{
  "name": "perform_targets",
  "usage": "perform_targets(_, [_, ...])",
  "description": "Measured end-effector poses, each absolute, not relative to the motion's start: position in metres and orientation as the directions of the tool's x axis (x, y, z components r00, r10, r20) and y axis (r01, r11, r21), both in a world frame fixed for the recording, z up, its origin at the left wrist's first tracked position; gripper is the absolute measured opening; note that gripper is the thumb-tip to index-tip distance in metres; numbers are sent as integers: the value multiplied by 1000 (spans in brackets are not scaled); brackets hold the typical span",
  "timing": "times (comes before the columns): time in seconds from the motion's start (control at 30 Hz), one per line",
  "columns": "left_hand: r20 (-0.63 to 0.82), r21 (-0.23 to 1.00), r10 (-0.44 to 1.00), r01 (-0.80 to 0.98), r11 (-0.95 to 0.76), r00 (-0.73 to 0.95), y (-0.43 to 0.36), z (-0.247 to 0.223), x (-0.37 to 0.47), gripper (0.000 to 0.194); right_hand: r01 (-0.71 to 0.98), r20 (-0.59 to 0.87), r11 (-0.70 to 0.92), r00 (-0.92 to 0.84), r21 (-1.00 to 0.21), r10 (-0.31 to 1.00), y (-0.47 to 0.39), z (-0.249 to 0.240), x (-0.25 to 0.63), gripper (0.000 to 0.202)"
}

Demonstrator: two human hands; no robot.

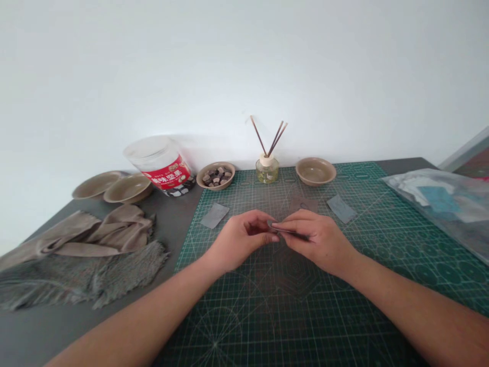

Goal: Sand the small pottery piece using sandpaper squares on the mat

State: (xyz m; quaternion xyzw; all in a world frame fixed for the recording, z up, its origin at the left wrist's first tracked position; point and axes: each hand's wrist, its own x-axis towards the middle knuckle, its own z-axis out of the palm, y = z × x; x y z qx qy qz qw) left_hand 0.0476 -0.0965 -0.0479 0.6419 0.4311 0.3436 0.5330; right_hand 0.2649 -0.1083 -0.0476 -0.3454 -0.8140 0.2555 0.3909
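Note:
Over the green cutting mat (244,306), my two hands meet near the middle. My right hand (324,239) pinches a thin dark sheet (294,234), seen almost edge-on, between thumb and fingers. The fingers of my left hand (240,238) curl in at the sheet's left end, where a small greyish bit (270,223) shows at the fingertips; its kind is too small to tell. Flat grey rectangular pieces lie on the mat: one (215,215) beyond my left hand, another (342,209) beyond my right. A brownish square (304,205) lies just behind my right hand.
At the back stand a bowl of small blocks (216,176), a reed diffuser (267,169) and a tan bowl (316,171). Leftward are a red-labelled plastic jar (168,171), two more bowls (128,189) and crumpled cloths (87,255). A clear plastic bag (451,204) lies right.

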Motion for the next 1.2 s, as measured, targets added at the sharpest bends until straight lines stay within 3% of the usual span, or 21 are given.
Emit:
perform_targets(0.07, [-36, 978, 909, 202, -54, 416, -95, -50, 47, 24, 372, 449, 619, -451, -691, 772, -108, -49, 265, 25])
perform_targets(0.23, [-44, 968, 895, 241, -71, 443, -94, -53, 45, 24, 299, 288, 466, -486, -833, 825, -108, -48, 265, 27])
perform_targets(0.5, [-60, 965, 887, 255, -67, 457, -96, -47, 47, 22, 325, 323, 520, -501, -790, 803, -110, -47, 265, 24])
perform_targets(0.63, [-82, 957, 898, 285, -50, 433, -97, -47, 46, 23, 398, 395, 585, -465, -706, 792, -111, -48, 265, 24])
perform_targets(0.77, [-82, 959, 892, 278, -51, 445, -97, -47, 46, 24, 374, 374, 587, -504, -718, 779, -111, -49, 265, 26])
perform_targets(0.9, [-123, 965, 892, 261, 6, 436, -97, -48, 47, 25, 431, 433, 640, -487, -636, 758, -110, -49, 266, 27])
perform_targets(1.03, [-118, 975, 885, 223, 16, 450, -97, -48, 48, 24, 387, 387, 611, -517, -690, 764, -110, -50, 267, 32])
perform_targets(1.2, [-112, 976, 899, 217, 20, 423, -98, -46, 48, 23, 415, 426, 629, -484, -657, 764, -111, -49, 266, 29])
